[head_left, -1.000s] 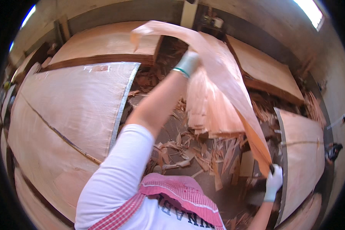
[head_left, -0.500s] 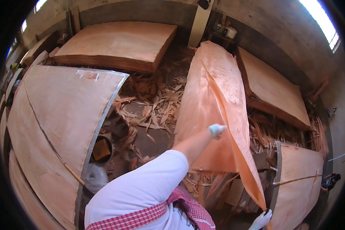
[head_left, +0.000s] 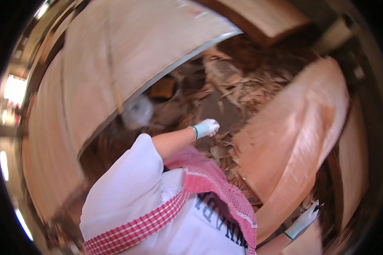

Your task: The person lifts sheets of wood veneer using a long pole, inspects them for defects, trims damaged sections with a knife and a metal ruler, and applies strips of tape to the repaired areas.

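My left hand (head_left: pixel 207 128), in a white glove with a green cuff, is in front of my body above the littered floor. Its fingers are curled in, and nothing shows in them. Low on the right, my right hand (head_left: pixel 305 219), gloved the same way, grips a small dark object (head_left: pixel 318 207) whose kind is too blurred to make out. Beside that hand lies a large reddish wood veneer sheet (head_left: pixel 281 148) with a long raised fold, its near end reaching past my apron. The left hand is apart from the sheet; whether the right one touches it I cannot tell.
On the left stands a wide pale veneer stack (head_left: pixel 153 34) with a grey edge and a thin stick (head_left: pixel 115 91) across it. A clear plastic roll (head_left: pixel 138 111) and a dark bucket (head_left: pixel 162 88) are beside it. Veneer scraps (head_left: pixel 259 91) litter the floor. Another stack (head_left: pixel 354 157) stands right.
My view has swung, so the stacks and sheet have shifted and blurred. My left hand has come off the veneer sheet toward my body. The right hand still grips the dark object.
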Demonstrator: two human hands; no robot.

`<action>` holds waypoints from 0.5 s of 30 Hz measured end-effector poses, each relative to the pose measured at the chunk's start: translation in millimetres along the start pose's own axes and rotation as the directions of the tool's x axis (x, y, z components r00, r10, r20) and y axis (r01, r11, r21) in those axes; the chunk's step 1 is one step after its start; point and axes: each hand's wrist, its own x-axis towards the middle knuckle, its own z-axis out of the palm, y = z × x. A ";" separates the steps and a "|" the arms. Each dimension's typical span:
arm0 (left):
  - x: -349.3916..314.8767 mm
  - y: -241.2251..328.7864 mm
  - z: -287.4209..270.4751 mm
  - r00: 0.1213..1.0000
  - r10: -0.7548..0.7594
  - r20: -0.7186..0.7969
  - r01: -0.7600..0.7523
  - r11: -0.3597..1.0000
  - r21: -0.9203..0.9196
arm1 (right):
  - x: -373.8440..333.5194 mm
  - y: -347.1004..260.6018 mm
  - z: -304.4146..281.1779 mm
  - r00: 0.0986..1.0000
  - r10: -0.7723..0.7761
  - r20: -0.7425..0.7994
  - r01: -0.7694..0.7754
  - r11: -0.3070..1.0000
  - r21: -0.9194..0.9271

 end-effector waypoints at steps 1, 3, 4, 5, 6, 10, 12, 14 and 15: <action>-21.1 -10.4 -24.9 0.979 0.037 -0.201 -0.014 0.993 0.118 | 20.1 5.1 25.3 0.993 -0.066 0.102 0.061 0.997 0.054; -67.5 -30.7 -70.8 0.895 0.145 -0.423 -0.082 0.983 0.162 | 13.2 -31.2 92.5 0.966 -0.142 0.214 0.114 0.984 0.140; -79.8 -60.5 -107.2 0.879 0.111 -0.464 -0.129 0.992 -0.008 | 14.4 -40.5 116.5 0.931 -0.149 0.333 0.121 0.987 0.102; -94.9 -89.6 -140.5 0.761 0.240 -0.602 -0.133 0.967 0.218 | 9.2 -58.4 143.8 0.887 -0.150 0.437 0.135 0.989 0.065; -115.6 -108.3 -166.8 0.664 0.329 -0.671 -0.134 0.936 0.326 | -15.1 -91.9 171.7 0.856 -0.134 0.500 0.123 0.991 0.055; -194.3 -119.2 -223.4 0.188 0.362 -0.913 0.100 0.918 0.384 | -66.3 -128.3 264.0 0.751 -0.207 0.627 0.263 0.965 0.003; -224.9 -97.0 -238.9 0.156 0.422 -0.893 0.309 0.838 0.450 | -103.5 -141.9 300.2 0.727 -0.228 0.648 0.304 0.953 -0.006; -234.1 -81.9 -251.7 0.269 0.547 -0.793 0.508 0.619 0.599 | -131.8 -158.2 334.5 0.608 -0.229 0.761 0.312 0.949 0.036; -231.6 -72.6 -262.2 0.370 0.589 -0.719 0.550 0.484 0.680 | -151.2 -168.5 354.5 0.571 -0.247 0.783 0.319 0.945 0.065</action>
